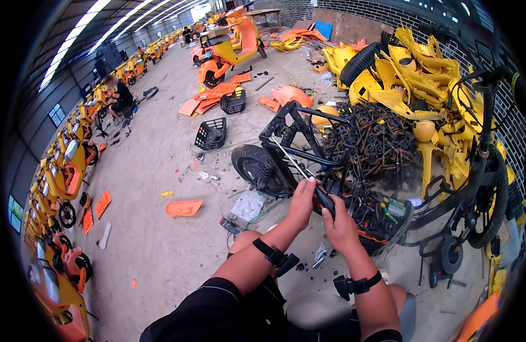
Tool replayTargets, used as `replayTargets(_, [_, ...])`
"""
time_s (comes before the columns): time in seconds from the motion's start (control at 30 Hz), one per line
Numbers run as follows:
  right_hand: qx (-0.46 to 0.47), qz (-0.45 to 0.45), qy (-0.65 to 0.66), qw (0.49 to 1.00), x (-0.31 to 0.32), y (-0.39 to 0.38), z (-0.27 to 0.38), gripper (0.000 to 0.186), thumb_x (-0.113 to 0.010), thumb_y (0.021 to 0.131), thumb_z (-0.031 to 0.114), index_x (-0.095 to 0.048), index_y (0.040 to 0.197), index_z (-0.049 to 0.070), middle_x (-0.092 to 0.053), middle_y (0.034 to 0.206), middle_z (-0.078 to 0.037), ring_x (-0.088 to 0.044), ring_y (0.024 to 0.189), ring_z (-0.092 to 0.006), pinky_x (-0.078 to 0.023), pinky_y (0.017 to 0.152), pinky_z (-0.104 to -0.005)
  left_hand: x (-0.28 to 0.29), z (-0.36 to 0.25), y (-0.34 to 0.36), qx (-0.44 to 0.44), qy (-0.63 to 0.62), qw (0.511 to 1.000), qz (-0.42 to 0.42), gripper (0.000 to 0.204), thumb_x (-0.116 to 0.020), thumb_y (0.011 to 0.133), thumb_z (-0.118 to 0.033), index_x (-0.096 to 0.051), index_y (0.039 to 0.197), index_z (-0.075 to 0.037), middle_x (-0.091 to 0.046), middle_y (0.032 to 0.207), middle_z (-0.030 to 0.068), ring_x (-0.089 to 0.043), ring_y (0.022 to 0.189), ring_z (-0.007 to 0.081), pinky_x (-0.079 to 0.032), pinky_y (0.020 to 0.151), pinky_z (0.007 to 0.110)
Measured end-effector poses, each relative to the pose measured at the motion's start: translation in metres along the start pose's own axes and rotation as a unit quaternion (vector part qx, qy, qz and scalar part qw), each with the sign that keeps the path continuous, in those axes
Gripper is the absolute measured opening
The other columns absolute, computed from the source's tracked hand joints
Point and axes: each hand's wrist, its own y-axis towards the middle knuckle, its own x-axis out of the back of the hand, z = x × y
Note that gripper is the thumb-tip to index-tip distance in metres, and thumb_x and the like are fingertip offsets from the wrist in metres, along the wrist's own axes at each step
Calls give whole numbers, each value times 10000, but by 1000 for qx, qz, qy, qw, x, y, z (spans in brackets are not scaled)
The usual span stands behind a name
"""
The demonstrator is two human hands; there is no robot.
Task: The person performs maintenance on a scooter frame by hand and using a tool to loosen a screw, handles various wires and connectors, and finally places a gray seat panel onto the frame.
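Note:
A stripped black scooter frame (317,154) stands in front of me, its rear wheel (254,165) to the left and its front wheel (491,196) to the far right. My right hand (340,225) is wrapped round the black handle (323,199) of what looks like a long screwdriver. Its thin metal shaft (291,158) points up and left into the frame's rear part. Close against the handle and shaft, my left hand (301,200) has its fingers closed on the tool. Whether the tip touches a fastener is too small to tell.
Black metal parts (382,142) and yellow body panels (400,85) are heaped beyond the frame. Black baskets (210,134), an orange panel (184,208) and small bolts (319,255) lie on the floor. Scooters (63,165) line the left; another person (121,97) sits there.

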Motion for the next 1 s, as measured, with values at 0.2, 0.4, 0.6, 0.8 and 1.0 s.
replayTargets(0.2, [-89,-4,98,991,-7,3,-10,516,-560,1039,295,-379,1480,99,-638,1217,-290,-656,1058,-471,-526,871,-497,4,5,6,32,9,999,30,285,-516,1079,-342,-592,1159,-79,-651,950,41,-631,802,131,-498,671,304])
replayTargets(0.4, [-63,-44,123,989,-3,21,-3,615,-605,1018,270,-322,1516,47,-547,1330,-290,-621,1150,-438,-485,980,-471,7,3,10,55,-56,995,67,280,-559,1063,-349,-587,1175,-95,-656,1008,41,-658,894,163,-522,744,335])
replayTargets(0.6, [-68,-141,174,972,53,24,12,605,-672,990,187,-368,1491,42,-548,1299,-162,-629,1023,-196,-522,837,-312,-5,-4,11,49,-77,994,64,278,-564,1065,-349,-594,1142,-83,-648,878,17,-632,771,128,-497,689,280])
replayTargets(0.8, [-85,-157,209,962,88,9,21,322,-601,1013,79,-539,1324,25,-637,1132,-73,-603,980,-109,-492,837,-261,3,-6,15,43,-87,993,72,276,-564,1065,-346,-602,1156,-88,-653,890,11,-637,803,133,-496,714,289])
replayTargets(1.0, [-121,-47,103,986,78,-8,-10,275,-611,1005,78,-573,1271,17,-647,1066,-53,-598,901,-108,-515,774,-276,0,-6,17,40,-36,996,64,299,-573,1061,-370,-606,1159,-89,-651,897,2,-633,798,119,-491,691,281])
